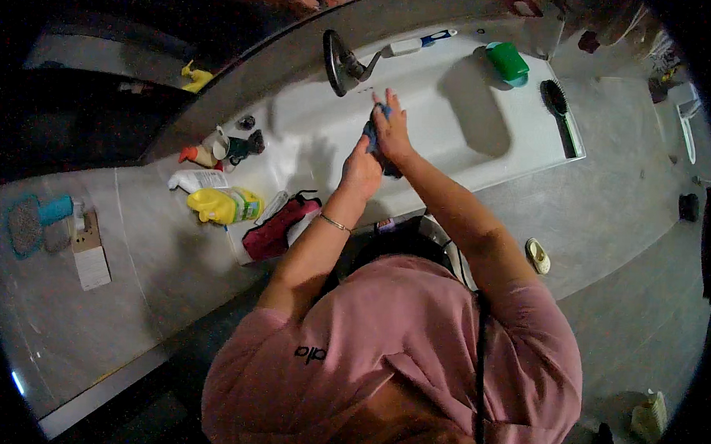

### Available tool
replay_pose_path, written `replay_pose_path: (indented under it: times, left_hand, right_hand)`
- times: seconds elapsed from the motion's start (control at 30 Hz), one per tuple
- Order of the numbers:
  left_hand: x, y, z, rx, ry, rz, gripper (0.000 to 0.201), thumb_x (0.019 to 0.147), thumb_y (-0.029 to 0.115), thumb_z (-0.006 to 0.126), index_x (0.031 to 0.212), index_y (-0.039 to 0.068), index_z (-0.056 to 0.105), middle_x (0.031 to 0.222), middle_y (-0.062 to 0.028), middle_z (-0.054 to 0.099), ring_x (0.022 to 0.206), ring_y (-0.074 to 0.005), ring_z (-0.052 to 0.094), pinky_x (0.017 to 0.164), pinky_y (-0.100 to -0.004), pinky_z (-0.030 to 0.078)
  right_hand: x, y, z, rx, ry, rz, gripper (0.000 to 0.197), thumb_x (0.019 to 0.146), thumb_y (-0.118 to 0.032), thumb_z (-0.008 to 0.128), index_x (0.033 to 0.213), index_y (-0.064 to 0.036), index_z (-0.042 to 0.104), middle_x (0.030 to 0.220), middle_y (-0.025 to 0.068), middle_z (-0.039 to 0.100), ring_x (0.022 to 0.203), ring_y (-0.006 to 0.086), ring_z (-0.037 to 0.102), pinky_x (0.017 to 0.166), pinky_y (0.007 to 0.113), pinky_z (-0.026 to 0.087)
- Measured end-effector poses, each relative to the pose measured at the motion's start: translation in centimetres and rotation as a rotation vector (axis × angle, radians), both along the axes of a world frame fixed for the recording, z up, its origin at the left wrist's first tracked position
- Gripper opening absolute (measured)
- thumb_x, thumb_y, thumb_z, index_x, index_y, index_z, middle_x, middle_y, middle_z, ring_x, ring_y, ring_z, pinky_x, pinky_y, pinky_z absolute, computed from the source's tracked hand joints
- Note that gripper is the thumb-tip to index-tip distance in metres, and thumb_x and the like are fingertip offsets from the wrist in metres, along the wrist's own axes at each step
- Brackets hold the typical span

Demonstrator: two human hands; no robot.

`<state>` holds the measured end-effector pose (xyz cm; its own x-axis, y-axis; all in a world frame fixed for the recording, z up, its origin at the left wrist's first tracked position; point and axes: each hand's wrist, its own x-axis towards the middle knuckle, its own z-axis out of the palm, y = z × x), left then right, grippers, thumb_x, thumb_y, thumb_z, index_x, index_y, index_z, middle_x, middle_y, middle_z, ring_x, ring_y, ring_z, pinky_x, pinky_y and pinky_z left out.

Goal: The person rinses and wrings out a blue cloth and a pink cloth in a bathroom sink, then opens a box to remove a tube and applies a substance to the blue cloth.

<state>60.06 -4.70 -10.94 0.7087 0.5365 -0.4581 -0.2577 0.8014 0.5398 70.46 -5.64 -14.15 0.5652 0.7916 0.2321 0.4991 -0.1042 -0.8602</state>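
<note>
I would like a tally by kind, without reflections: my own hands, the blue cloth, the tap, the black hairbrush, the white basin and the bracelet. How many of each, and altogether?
Hands: 2
Cloth: 1
Tap: 1
Hairbrush: 1
Basin: 1
Bracelet: 1
Total: 7

Roomy dusty-pink cotton-looking T-shirt (422, 326) from where I'm standing, short pink sleeves (542, 318), pretty creased, with small black lettering (310, 353) left of the middle. There's a thin black strap (482, 375) running down its right side. A slim silvery metal bracelet (336, 223) sits just up from the left hand (362, 171). Right hand (393, 131) is bare, btw.
</note>
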Motion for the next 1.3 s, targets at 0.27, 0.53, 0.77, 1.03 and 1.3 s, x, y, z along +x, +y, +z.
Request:
replay_pose_path:
  times: [0.27,0.53,0.77,1.03,1.3]
  left_hand:
    - [-2.5,1.9,-2.0,0.094,-0.056,0.106,0.044,0.095,0.037,0.04,0.13,0.01,0.042,0.132,-0.0059,0.044,0.122,-0.0215,0.041,0.106,-0.0379,0.028]
    - [-2.2,-0.2,0.8,0.005,-0.089,0.008,0.054,0.092,0.048,0.04,0.129,0.009,0.039,0.134,-0.009,0.041,0.126,-0.0253,0.035,0.106,-0.0477,0.025]
    - [-0.2,-1.8,1.2,-0.321,-0.339,-0.097,0.088,0.077,0.065,0.051,0.133,0.001,0.027,0.139,-0.0222,0.027,0.13,-0.0424,0.024,0.103,-0.0558,0.026]
    - [3.2,-3.4,0.1,-0.161,0.088,0.201,0.034,0.096,0.02,0.034,0.124,0.002,0.042,0.127,-0.0131,0.047,0.119,-0.0249,0.045,0.097,-0.0386,0.04]
    - [3.6,-6.6,-1.2,0.36,-0.659,0.248,0.04,0.094,0.036,0.04,0.122,0.009,0.047,0.126,-0.0066,0.049,0.114,-0.0229,0.048,0.099,-0.0387,0.037]
  right_hand:
    - [-6.1,-3.6,3.1,0.152,0.099,0.225,0.045,0.094,-0.029,0.035,0.133,-0.0081,0.038,0.138,0.0227,0.032,0.13,0.0405,0.023,0.106,0.052,0.01]
    - [4.2,-3.4,4.0,0.266,1.332,0.249,0.058,0.094,-0.051,0.032,0.125,-0.0048,0.048,0.107,0.0107,0.06,0.09,0.0213,0.058,0.075,0.033,0.047]
    - [-3.4,-6.6,2.6,0.232,-0.009,0.319,0.034,0.079,-0.03,0.063,0.097,-0.0016,0.059,0.101,0.015,0.055,0.091,0.0332,0.053,0.081,0.041,0.04]
    - [1.8,-5.3,4.2,0.021,-0.106,0.36,0.029,0.076,-0.028,0.065,0.091,-0.003,0.063,0.101,0.0177,0.055,0.102,0.0344,0.048,0.085,0.04,0.038]
    - [-3.9,-8.6,3.0,0.299,-0.047,0.234,0.044,0.078,-0.014,0.059,0.121,-0.0113,0.051,0.134,0.0116,0.041,0.129,0.042,0.024,0.107,0.05,0.012]
